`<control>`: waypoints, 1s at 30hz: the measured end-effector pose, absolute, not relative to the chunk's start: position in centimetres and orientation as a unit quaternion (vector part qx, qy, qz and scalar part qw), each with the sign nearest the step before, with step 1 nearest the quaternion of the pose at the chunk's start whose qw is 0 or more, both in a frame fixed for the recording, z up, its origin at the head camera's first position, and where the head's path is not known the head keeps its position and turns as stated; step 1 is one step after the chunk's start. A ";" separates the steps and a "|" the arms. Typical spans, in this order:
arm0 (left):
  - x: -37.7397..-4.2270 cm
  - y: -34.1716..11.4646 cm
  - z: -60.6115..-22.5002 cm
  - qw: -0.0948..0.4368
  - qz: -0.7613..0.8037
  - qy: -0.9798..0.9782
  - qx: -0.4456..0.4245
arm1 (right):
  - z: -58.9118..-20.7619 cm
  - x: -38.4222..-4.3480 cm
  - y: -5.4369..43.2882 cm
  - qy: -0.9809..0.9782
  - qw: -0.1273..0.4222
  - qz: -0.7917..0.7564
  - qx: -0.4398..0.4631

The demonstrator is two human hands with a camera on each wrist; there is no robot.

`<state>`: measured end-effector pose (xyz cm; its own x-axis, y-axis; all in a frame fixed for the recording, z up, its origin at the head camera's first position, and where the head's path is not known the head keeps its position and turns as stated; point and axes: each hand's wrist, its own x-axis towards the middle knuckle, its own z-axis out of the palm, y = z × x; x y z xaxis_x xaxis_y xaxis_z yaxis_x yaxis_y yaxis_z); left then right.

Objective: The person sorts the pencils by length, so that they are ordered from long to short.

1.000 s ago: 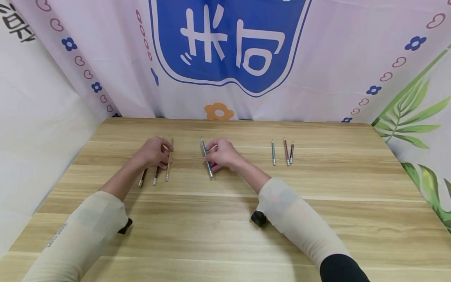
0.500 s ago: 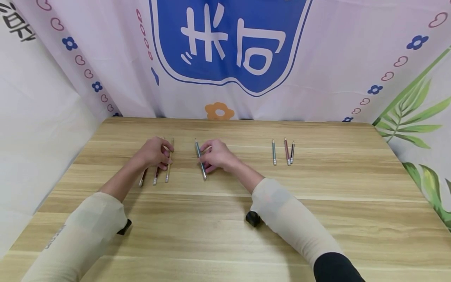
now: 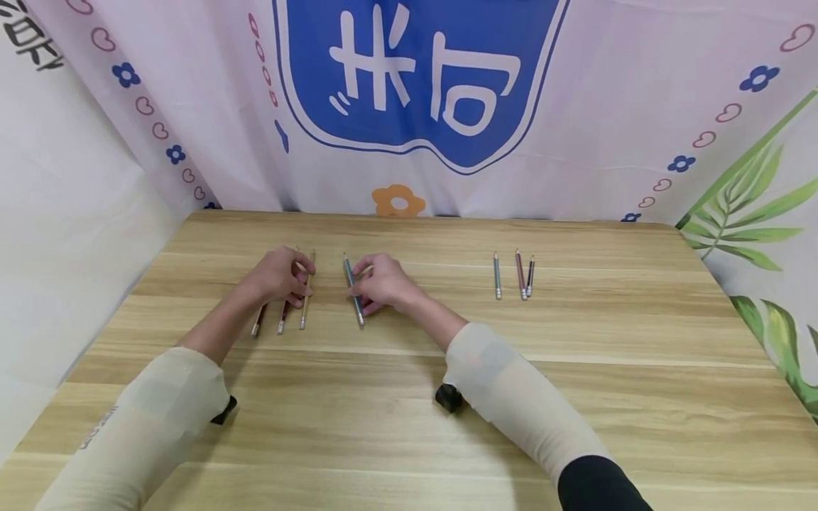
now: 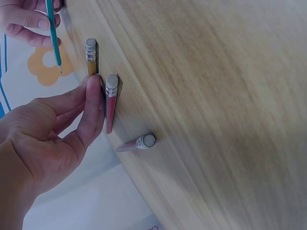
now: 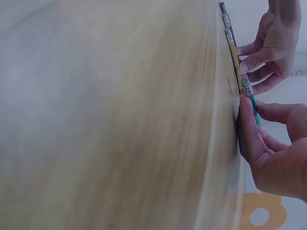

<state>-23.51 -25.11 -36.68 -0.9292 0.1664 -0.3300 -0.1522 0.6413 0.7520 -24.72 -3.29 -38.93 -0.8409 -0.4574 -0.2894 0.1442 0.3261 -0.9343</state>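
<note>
In the head view my left hand [image 3: 280, 275] pinches a yellow pencil [image 3: 303, 312] lying on the table at left. Beside it lie two dark red pencils [image 3: 282, 321], partly hidden under that hand; their eraser ends show in the left wrist view, one red pencil [image 4: 111, 108] close to my fingers. To the right, my right hand [image 3: 383, 282] holds a teal pencil [image 3: 349, 271] between thumb and fingers, its tip away from me and tilted a little left. The right wrist view shows the teal pencil's eraser end [image 5: 246, 85] above my fingertips.
Several paces of wood right of my hands lie another teal pencil [image 3: 497, 277], a red pencil [image 3: 520, 271] and a dark pencil [image 3: 530, 275], the last two nearly touching at their erasers. A printed curtain [image 3: 613, 128] hangs behind the wooden table [image 3: 358, 426].
My right hand has slid left with the teal pencil, closer to the yellow one. My left hand stays in place on the yellow pencil.
</note>
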 end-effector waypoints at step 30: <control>-23.7 -25.4 -36.8 0.193 0.429 0.882 0.008 | -39.4 -24.2 -6.2 0.776 0.216 -0.587 -0.080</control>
